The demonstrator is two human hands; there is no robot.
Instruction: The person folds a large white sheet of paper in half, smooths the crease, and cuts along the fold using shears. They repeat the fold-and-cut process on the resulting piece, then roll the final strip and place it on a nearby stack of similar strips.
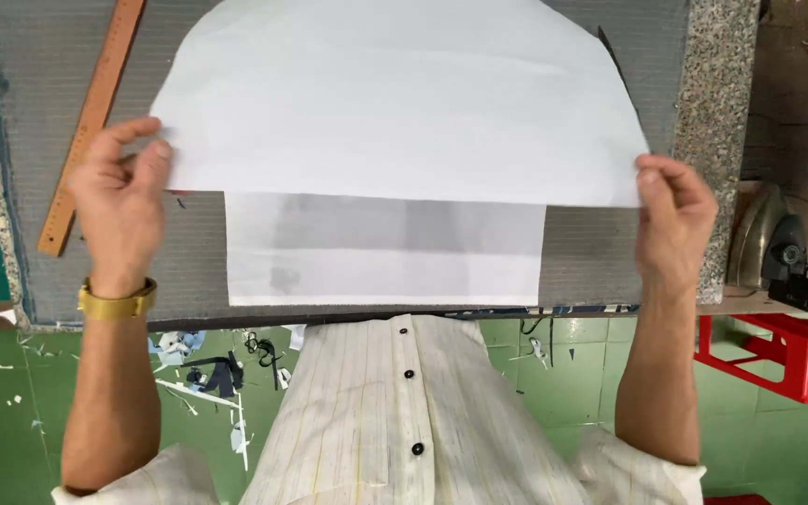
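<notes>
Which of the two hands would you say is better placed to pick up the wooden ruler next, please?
Left, probably: the left hand pinches the white sheet's corner right beside the wooden ruler; the right hand holds the far corner.

— What is the worker wearing?
— A cream shirt [395, 411] with faint vertical stripes and small dark buttons [409, 374] down the front; short sleeves [642, 472] end well back from each grip.
— Anything on the wrists?
— A gold-coloured wristwatch [116, 301] just behind the left hand [122, 201]; the right hand [673, 220] has a bare wrist.

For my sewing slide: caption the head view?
Both hands, left hand and right hand, hold a white paper pattern over a grey table.
</notes>
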